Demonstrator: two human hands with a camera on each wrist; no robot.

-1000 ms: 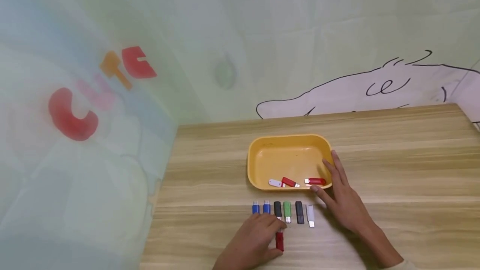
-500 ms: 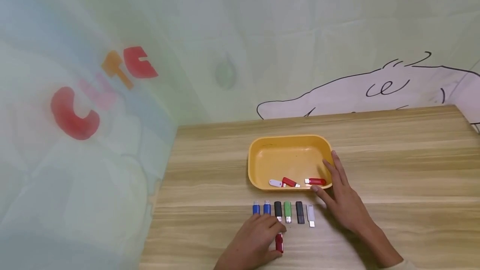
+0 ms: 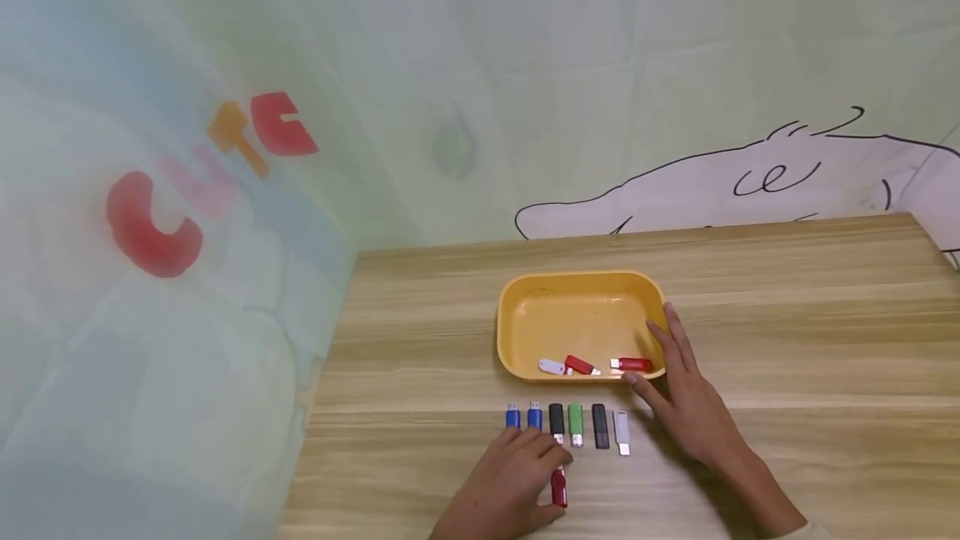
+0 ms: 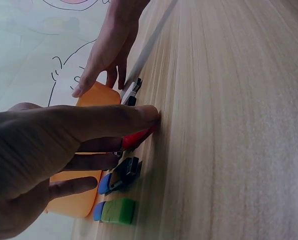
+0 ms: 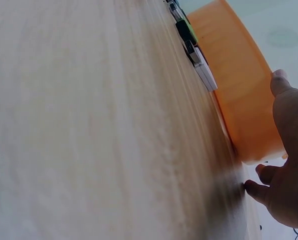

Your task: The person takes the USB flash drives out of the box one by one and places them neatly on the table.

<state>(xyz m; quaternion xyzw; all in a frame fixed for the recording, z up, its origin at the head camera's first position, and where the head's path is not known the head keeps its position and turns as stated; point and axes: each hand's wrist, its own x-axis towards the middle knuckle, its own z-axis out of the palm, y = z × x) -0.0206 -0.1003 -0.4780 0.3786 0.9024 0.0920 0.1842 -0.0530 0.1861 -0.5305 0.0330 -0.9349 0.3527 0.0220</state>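
Note:
My left hand (image 3: 506,482) pinches a red USB flash drive (image 3: 558,488) between thumb and fingers, just in front of the black flash drive (image 3: 556,418). In the left wrist view the red drive lies low by the wood under my thumb. A green flash drive (image 4: 120,210) and a dark one (image 4: 126,172) show there beside blue ones; from the head view my hand covers that spot. My right hand (image 3: 693,407) rests on the near right corner of a yellow tray (image 3: 504,332), thumb on the near rim, other fingers along the right side.
Inside the tray lie a white flash drive (image 3: 552,367) and red ones (image 3: 632,364). A row in front of it holds blue drives (image 3: 534,416), a green one (image 3: 575,423), a second black one (image 3: 600,426) and a silver one (image 3: 622,432). A printed curtain (image 3: 450,107) stands behind the table.
The red flash drive has shifted slightly toward the near edge between my left thumb and fingers. My right hand keeps its place on the tray.

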